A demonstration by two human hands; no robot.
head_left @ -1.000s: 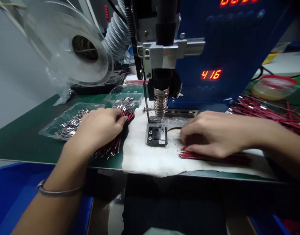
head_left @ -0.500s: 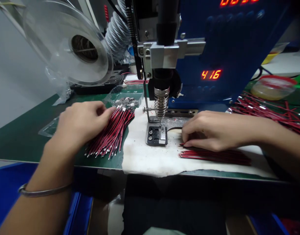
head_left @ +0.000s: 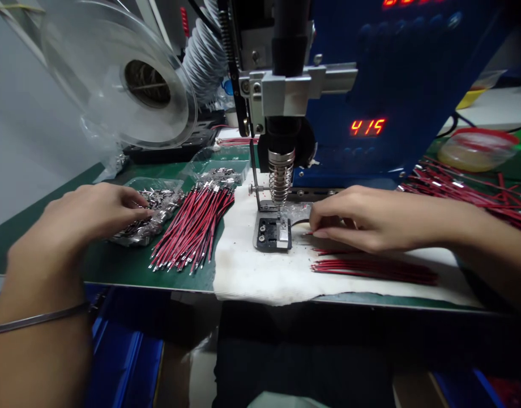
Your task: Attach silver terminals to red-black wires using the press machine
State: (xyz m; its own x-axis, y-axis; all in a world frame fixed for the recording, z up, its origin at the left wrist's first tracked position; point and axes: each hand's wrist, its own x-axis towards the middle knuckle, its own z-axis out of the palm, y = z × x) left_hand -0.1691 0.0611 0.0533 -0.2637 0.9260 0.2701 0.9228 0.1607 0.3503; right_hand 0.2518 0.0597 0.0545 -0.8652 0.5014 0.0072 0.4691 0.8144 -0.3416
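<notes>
My left hand [head_left: 84, 215] is over a clear tray [head_left: 175, 186] of small metal connectors [head_left: 156, 207], thumb and forefinger drawn close together; anything between the tips is too small to make out. Right of it, a fanned bundle of red and black wires [head_left: 192, 226] with metal ends lies on the green table. My right hand [head_left: 349, 218] pinches a red wire [head_left: 310, 233] right of the machine's black die block [head_left: 271, 233]; most of this wire is hidden under the hand. Below, a row of red and black wires [head_left: 371, 272] lies on a white cloth [head_left: 260, 283].
A blue machine [head_left: 371, 73] with red digits stands behind, its spring-wrapped press head [head_left: 281, 175] hanging over the die block. At upper left is a large clear reel [head_left: 94, 73]. More wires [head_left: 456, 192] and a red-lidded tub [head_left: 477, 148] lie at right.
My left hand has moved left from the fanned wire bundle to the connector tray. The right hand has shifted slightly up and left. The lower display went from 416 to 415.
</notes>
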